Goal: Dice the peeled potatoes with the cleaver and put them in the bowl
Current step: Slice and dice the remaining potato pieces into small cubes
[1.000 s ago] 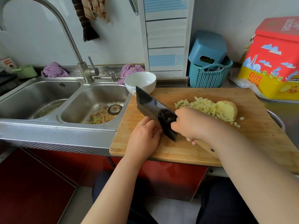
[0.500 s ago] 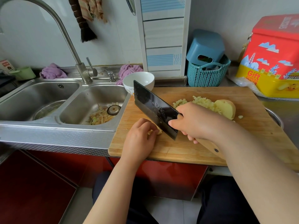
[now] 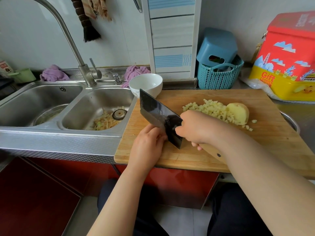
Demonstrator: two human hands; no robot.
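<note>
My right hand (image 3: 194, 128) grips the wooden handle of a dark cleaver (image 3: 156, 114), whose blade is down on the wooden cutting board (image 3: 265, 138). My left hand (image 3: 148, 145) lies curled just left of the blade, holding down a small potato piece that stays almost wholly hidden beneath the fingers. A pile of diced potato (image 3: 211, 109) lies at the back of the board, with a peeled potato half (image 3: 238, 113) against its right side. A white bowl (image 3: 145, 84) stands off the board's far left corner.
A double steel sink (image 3: 51, 106) with peelings (image 3: 105, 122) near the drain lies left of the board. A tall faucet (image 3: 73, 48) rises behind it. A teal basket (image 3: 219, 77) and a red and yellow cookie tin (image 3: 288, 62) stand at the back right.
The cleaver rose off the board half a second ago and has come back down beside my left hand. My left hand stays on the potato piece.
</note>
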